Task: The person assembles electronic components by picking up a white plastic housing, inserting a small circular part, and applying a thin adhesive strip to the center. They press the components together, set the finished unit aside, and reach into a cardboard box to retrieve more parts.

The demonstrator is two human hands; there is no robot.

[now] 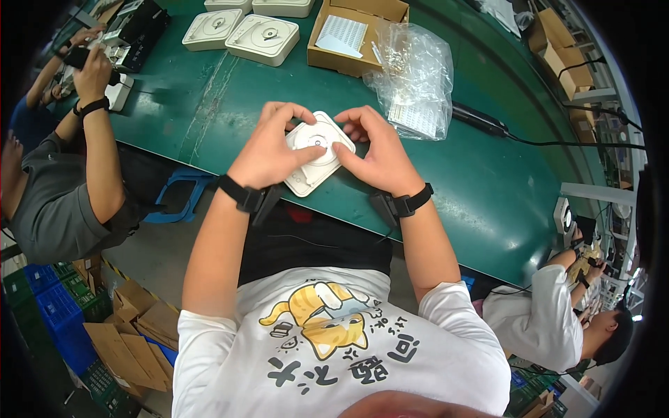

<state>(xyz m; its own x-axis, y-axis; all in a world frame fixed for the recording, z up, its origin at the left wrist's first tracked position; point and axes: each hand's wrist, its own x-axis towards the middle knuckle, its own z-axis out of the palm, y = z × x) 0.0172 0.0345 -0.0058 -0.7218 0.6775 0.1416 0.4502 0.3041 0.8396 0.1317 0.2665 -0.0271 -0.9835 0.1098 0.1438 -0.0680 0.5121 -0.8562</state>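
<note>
A white, square device with rounded corners [304, 180], shaped like a small record player with a round disc on top, lies tilted at the table's near edge. My left hand [272, 148] grips it from the left. Its thumb rests on the disc close to the centre, and its fingers bend over the far corner. From the other side my right hand [378, 149] holds the device, thumb tip at the disc's right rim. The right fingers curl by the far right edge, partly hidden behind the thumb side of the hand.
Similar white devices [263, 38] stand at the far left of the green table [209, 104]. Beyond my hands are an open cardboard box [359, 64], a clear plastic bag of small parts [416, 76] and a black corded tool [481, 120]. Co-workers sit on both sides.
</note>
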